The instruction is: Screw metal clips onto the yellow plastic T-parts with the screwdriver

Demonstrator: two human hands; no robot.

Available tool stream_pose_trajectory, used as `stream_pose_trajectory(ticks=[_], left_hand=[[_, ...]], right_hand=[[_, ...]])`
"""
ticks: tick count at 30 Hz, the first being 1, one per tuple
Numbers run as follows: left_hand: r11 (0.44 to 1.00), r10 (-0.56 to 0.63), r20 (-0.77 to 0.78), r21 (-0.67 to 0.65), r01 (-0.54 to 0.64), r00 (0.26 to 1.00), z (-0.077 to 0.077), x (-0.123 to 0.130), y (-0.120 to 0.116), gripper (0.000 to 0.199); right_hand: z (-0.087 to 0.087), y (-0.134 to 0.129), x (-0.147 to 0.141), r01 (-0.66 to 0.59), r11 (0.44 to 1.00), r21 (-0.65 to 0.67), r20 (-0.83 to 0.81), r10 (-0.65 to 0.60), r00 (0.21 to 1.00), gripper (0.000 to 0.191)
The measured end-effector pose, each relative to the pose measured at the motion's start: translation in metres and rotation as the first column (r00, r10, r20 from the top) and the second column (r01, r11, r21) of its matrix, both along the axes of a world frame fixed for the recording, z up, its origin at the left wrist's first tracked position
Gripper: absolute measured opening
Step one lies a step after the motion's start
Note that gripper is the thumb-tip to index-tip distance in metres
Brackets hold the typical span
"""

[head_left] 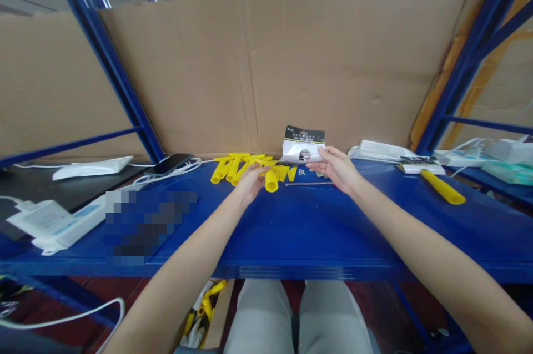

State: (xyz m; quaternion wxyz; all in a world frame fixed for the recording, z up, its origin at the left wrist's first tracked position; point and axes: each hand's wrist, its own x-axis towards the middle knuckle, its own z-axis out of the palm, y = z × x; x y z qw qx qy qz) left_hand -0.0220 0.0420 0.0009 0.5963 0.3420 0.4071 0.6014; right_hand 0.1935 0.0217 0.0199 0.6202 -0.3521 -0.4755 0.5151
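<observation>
Pinched between the fingers of my right hand (333,168) is a small package (303,145) with a black header and a pale lower part. My left hand (251,183) is closed on a yellow piece (272,181) with a round open end. Several yellow tubular parts (233,170) lie to the left of that hand, near the cardboard. Small yellow pieces (287,173) lie between my hands. A thin metal rod (308,183) rests on the blue shelf (308,226) beside my right hand.
At right are a yellow tube (443,187), a black-and-white package (421,165) and a white packet (380,150). A power strip (77,224), cables and a dark phone (169,165) lie at left. Cardboard (333,65) stands behind. Below the shelf, a box (219,315) holds yellow parts.
</observation>
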Motion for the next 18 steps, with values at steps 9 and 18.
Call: stream_pose_trajectory(ticks=[9, 18], left_hand=[[0.984, 0.174, 0.181, 0.007, -0.178, 0.968, 0.011, -0.009, 0.003, 0.038], [0.961, 0.274, 0.235, -0.019, -0.278, 0.932, 0.014, -0.01, 0.003, 0.063]], right_hand=[[-0.009, -0.002, -0.007, -0.104, 0.983, 0.15, 0.02, 0.103, 0.995, 0.024], [-0.01, 0.002, -0.004, -0.083, 0.984, 0.161, 0.016, 0.081, 0.997, 0.025]])
